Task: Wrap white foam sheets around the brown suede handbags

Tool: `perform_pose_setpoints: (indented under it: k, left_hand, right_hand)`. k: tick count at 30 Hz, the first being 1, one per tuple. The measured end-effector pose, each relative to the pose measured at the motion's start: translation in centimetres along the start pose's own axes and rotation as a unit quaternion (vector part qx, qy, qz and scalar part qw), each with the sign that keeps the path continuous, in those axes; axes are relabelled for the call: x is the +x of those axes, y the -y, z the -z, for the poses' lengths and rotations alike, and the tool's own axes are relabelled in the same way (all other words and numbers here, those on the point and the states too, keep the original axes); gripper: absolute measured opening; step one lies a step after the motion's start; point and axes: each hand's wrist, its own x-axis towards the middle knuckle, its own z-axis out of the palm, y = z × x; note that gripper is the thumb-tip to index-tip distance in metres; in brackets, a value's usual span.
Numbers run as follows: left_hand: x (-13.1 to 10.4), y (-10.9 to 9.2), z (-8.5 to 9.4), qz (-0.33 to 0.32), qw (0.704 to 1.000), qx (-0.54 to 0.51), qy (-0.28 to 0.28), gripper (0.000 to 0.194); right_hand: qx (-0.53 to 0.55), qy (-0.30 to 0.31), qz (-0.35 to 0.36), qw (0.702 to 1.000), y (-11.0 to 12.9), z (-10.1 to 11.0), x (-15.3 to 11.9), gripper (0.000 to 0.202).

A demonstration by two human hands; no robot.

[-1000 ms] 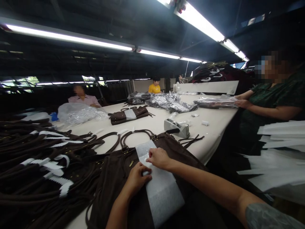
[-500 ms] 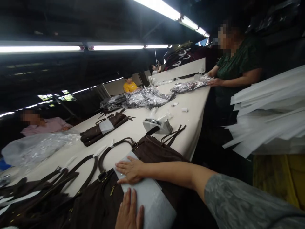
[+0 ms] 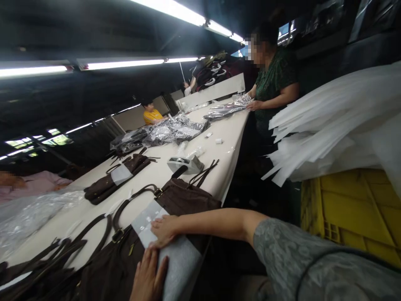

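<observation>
A dark brown handbag (image 3: 184, 196) lies on the table in front of me, with a translucent white sheet (image 3: 175, 267) laid across its middle. My right hand (image 3: 164, 230) presses palm down on this sheet, fingers stretched out. Small clear pieces that look like tape (image 3: 145, 228) shine on the sheet by its fingertips. Just below, my left hand (image 3: 147, 276) lies flat at the sheet's near left edge, fingers extended and touching or nearly touching the right hand. Beyond the handbag stands a grey tape dispenser (image 3: 186, 164).
More brown bags (image 3: 34, 271) lie at the near left, and a wrapped one (image 3: 117, 175) farther up. Plastic-packed goods (image 3: 166, 131) cover the far table (image 3: 216, 167). A co-worker in green (image 3: 275, 83) stands at the right edge. White sheets (image 3: 332, 121) rest over a yellow crate (image 3: 351, 205).
The camera has turned to the right, shifting the scene leftward. My right hand has drawn back along the sheet, uncovering the shiny pieces, and is now closer to my left hand.
</observation>
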Motion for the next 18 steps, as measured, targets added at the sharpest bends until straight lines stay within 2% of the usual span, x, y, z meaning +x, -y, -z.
perform_pose_setpoints:
  k: [1, 2, 4, 5, 6, 7, 9, 11, 14, 16, 18]
  left_hand:
    - [0.0, 0.3, 0.4, 0.001, 0.999, -0.031, -0.011, 0.041]
    - [0.2, 0.4, 0.9, 0.012, 0.998, -0.062, -0.027, 0.040]
    - [1.0, -0.2, 2.7, 0.053, 0.989, -0.117, -0.071, 0.043]
    - [1.8, -0.9, 3.9, 0.072, 0.983, -0.139, -0.094, 0.046]
    - [2.8, -1.9, 5.3, 0.084, 0.978, -0.157, -0.113, 0.048]
    - [4.1, -3.1, 6.8, 0.099, 0.970, -0.174, -0.135, 0.049]
    - [7.7, -5.7, 9.7, 0.097, 0.959, -0.218, -0.153, 0.053]
    - [12.1, -7.8, 11.6, 0.131, 0.944, -0.280, -0.118, 0.049]
    - [18.5, -9.3, 11.9, 0.192, 0.932, -0.299, -0.068, 0.040]
    - [21.8, -9.4, 10.8, 0.221, 0.925, -0.308, -0.037, 0.041]
    - [24.0, -9.5, 9.5, 0.238, 0.917, -0.320, -0.026, 0.037]
  right_hand:
    - [0.006, 0.012, 0.007, 1.000, -0.1, 1.2, -2.0, 0.062]
    - [0.009, -0.006, 0.002, 1.000, -0.3, 2.5, -3.9, 0.055]
    - [0.003, -0.144, -0.056, 0.988, -1.3, 5.1, -7.1, 0.043]
    - [-0.004, -0.223, -0.101, 0.970, -1.9, 6.2, -8.2, 0.040]
    - [-0.007, -0.273, -0.147, 0.951, -2.6, 7.1, -8.9, 0.039]
    - [0.001, -0.288, -0.191, 0.938, -3.3, 7.7, -9.1, 0.042]
    - [0.046, -0.247, -0.262, 0.932, -4.5, 8.2, -8.6, 0.050]
    - [0.099, -0.200, -0.304, 0.926, -5.2, 7.8, -7.5, 0.050]
    - [0.152, -0.201, -0.317, 0.914, -5.8, 6.6, -6.1, 0.032]
    - [0.194, -0.219, -0.319, 0.901, -6.5, 6.1, -5.8, 0.026]
    - [0.248, -0.226, -0.324, 0.884, -7.6, 6.0, -5.6, 0.027]
